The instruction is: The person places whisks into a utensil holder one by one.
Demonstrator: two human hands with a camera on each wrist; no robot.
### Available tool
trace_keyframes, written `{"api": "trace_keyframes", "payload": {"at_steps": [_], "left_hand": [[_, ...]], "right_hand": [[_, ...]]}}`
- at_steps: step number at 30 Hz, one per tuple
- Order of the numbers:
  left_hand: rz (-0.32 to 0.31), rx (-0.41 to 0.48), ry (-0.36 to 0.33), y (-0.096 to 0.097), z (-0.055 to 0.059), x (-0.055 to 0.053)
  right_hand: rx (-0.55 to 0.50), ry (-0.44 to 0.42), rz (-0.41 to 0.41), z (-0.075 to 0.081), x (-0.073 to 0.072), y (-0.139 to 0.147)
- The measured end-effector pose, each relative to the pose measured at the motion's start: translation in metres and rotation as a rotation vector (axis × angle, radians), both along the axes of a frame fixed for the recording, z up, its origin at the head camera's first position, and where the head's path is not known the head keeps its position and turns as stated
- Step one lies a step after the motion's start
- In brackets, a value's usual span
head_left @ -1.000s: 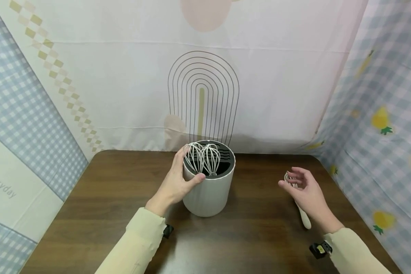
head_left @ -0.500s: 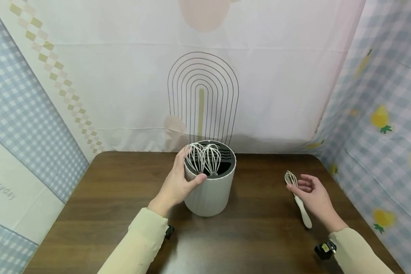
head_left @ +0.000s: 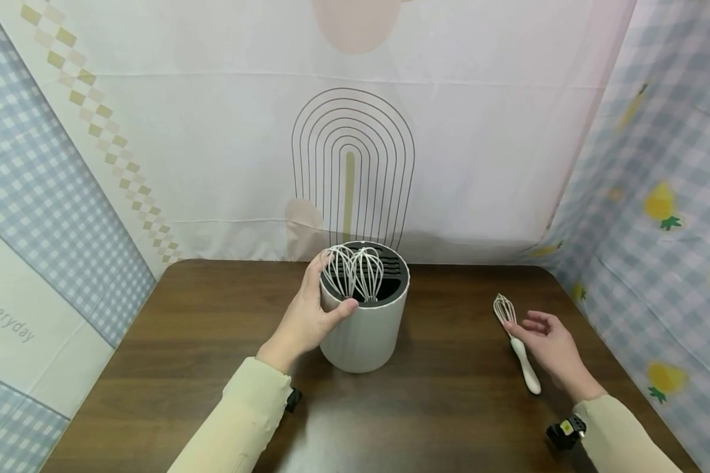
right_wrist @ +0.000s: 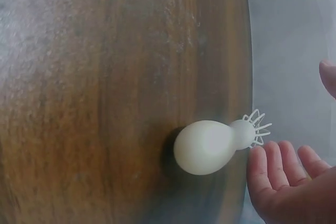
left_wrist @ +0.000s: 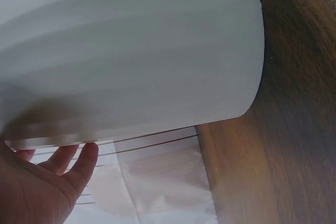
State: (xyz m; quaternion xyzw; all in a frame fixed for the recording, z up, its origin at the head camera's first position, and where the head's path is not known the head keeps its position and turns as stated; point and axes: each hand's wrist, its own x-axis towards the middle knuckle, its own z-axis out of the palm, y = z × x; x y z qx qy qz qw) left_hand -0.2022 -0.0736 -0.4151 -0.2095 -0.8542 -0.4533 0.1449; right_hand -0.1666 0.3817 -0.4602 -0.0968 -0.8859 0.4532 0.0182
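A whitish cylindrical utensil holder (head_left: 361, 341) with a black slotted top stands in the middle of the table. Two whisks rest in its front opening, a left one (head_left: 340, 279) and a right one (head_left: 369, 279), wire ends up. My left hand (head_left: 304, 315) grips the holder at its upper left, thumb across the front rim; in the left wrist view its fingertips (left_wrist: 89, 153) lie along the holder's side. A small whisk (head_left: 526, 368) with a white handle lies on the table at the right. Beside it, my right hand (head_left: 550, 348) hovers with fingers loosely bent, holding nothing.
The dark wooden table (head_left: 444, 407) has rounded back corners. A white patterned cloth (head_left: 467, 164) hangs behind it, and blue checked cloth (head_left: 657, 263) closes in the right side.
My right hand has drawn back toward me and slightly right, uncovering the wires of the small whisk. The left hand keeps its place on the holder.
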Motion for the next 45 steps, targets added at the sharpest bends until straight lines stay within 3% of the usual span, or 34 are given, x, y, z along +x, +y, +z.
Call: {"api": "trace_keyframes", "payload": {"at_steps": [21, 35, 45], "left_hand": [[-0.003, 0.002, 0.001, -0.001, -0.002, 0.000], [-0.006, 0.010, 0.001, -0.001, -0.002, 0.000], [-0.014, 0.019, -0.006, -0.001, 0.001, 0.001]], "right_hand": [[0.033, -0.193, -0.006, -0.012, 0.000, 0.001], [0.013, -0.197, 0.007, -0.014, 0.002, -0.001], [0.075, -0.148, 0.023, -0.010, 0.002, -0.010]]}}
